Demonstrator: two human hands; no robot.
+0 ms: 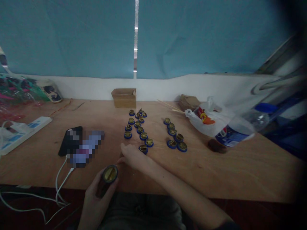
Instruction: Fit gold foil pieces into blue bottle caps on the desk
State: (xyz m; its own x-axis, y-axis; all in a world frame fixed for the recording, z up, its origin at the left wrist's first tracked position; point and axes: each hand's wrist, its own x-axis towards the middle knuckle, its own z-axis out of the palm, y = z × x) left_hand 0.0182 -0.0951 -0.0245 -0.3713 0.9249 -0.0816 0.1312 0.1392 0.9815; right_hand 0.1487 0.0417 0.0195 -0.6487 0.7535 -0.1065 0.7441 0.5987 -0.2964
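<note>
My left hand [99, 193], at the table's front edge, is closed round a round gold-faced piece [110, 173] with a dark rim and a bar across its face. Just right of it, my right hand [130, 156] is over the table with its fingers curled together; whatever is in them, if anything, is hidden. Beside that hand lies a small blue-rimmed gold piece [143, 149]. Several similar pieces [137, 124] run back across the table in loose lines, and another group [178, 137] lies further right.
At the back stands a small cardboard box [125, 100]. On the right are a white plastic bag [203, 123] and a tilted bottle [236, 131]. Phones [87, 148] with white cables [59, 182] and a power strip [26, 134] lie on the left of the wooden table [216, 175].
</note>
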